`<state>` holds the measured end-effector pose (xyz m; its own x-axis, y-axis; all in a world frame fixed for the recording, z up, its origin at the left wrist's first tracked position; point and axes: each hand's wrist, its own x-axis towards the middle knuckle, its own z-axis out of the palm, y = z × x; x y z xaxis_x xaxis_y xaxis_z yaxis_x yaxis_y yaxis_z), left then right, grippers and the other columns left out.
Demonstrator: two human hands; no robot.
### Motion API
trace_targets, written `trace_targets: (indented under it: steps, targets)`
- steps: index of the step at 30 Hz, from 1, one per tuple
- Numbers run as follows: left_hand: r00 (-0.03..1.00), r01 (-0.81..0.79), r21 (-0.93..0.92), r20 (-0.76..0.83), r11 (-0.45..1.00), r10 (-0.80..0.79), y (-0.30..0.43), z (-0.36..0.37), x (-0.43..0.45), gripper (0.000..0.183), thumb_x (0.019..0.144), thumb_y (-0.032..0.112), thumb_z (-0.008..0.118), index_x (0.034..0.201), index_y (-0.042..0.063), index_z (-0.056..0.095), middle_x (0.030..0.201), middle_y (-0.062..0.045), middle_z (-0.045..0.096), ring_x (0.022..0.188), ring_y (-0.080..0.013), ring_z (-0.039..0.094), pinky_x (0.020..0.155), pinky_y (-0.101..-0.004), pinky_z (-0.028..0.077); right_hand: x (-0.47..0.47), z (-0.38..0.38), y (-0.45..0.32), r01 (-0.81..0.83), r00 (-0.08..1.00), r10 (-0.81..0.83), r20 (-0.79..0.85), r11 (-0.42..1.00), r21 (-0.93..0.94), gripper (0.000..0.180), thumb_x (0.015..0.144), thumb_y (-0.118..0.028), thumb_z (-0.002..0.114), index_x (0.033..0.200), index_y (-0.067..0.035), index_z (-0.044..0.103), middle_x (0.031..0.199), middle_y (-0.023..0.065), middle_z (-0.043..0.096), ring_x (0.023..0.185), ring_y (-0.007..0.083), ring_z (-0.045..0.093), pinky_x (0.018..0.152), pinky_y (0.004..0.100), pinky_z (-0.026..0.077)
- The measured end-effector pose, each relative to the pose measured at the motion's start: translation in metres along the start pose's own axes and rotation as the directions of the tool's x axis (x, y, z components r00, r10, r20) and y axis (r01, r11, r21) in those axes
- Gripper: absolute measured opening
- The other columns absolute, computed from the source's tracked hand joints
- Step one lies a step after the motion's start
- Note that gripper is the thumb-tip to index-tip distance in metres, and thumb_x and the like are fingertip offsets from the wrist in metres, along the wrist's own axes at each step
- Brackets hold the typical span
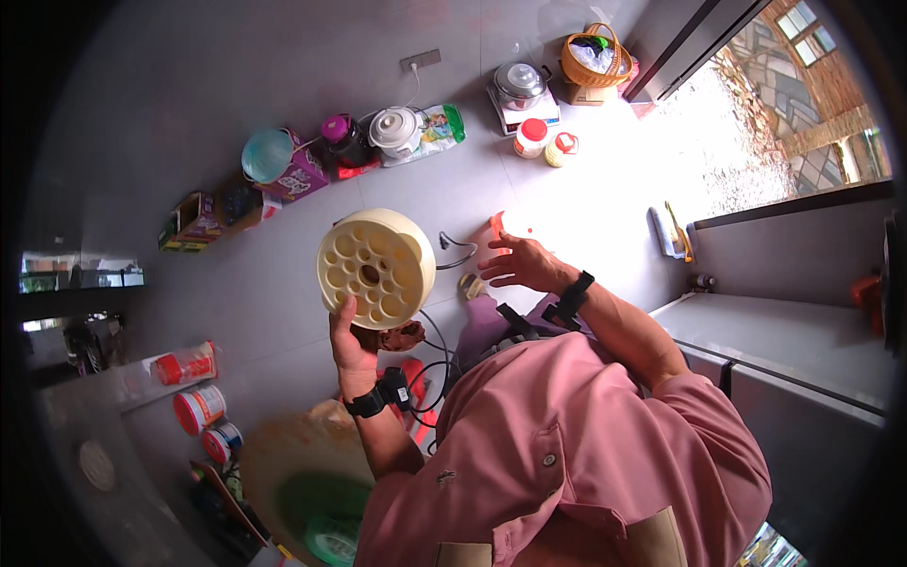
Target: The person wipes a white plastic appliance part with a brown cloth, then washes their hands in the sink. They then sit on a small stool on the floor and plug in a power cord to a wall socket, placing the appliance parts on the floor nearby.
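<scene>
My left hand holds up a cream round plastic piece by its lower rim, the thumb resting on its face. That face carries a larger hole in the middle and several round recesses of different sizes around it. My right hand is apart from it, fingers spread, holding nothing. An orange-red plastic object lies beyond that hand, partly covered by it. A black cable shows to the right of the round piece. Behind my left hand is a brown item that I cannot make out.
Along the wall stand a white electric cooker, a dark jug with a purple lid, cartons and a lidded pot. Two red-lidded jars and a wicker basket are near the doorway. A large tub stands lower left.
</scene>
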<state>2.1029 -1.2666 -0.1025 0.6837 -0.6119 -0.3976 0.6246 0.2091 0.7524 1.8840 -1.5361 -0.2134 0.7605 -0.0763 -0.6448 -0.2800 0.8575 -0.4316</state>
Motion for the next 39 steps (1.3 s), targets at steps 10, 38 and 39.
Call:
trace_targets:
  steps: [10,38,39]
  targets:
    - [0.994,0.090,-0.006,0.068,0.996,-0.090,0.019,-0.019,0.066,0.066,0.093,0.032,0.070,0.148,0.006,0.043,0.141,-0.010,0.056,0.128,-0.0292,0.056,0.108,-0.0472,0.048,0.081,0.045,-0.045,0.007,0.999,-0.011,-0.052,0.998,-0.064,0.052,0.103,-0.047,0.055,0.127,-0.001,0.047,0.120,0.0233,0.064,0.108,0.0323,0.066,0.094,0.0428,0.054]
    - [0.824,0.433,0.306,-0.516,0.848,-0.234,-0.005,0.144,0.361,0.038,0.094,0.033,0.069,0.111,0.000,0.063,0.060,-0.004,0.059,0.041,-0.0144,0.049,0.041,-0.0274,0.039,0.337,-0.182,-0.370,0.253,0.901,-0.261,-0.346,0.965,-0.069,0.023,0.102,-0.031,0.061,0.097,-0.008,0.061,0.078,0.0061,0.065,0.063,0.0163,0.062,0.059,0.0289,0.050]
    - [0.805,0.431,0.316,-0.559,0.845,-0.201,-0.033,0.104,0.376,0.038,0.093,0.035,0.070,0.110,0.002,0.064,0.058,-0.003,0.057,0.042,-0.0139,0.050,0.042,-0.0277,0.040,0.345,-0.186,-0.394,0.273,0.911,-0.298,-0.286,0.954,-0.122,0.026,0.103,-0.034,0.060,0.101,-0.009,0.059,0.078,0.0061,0.065,0.068,0.0162,0.065,0.061,0.0276,0.051]
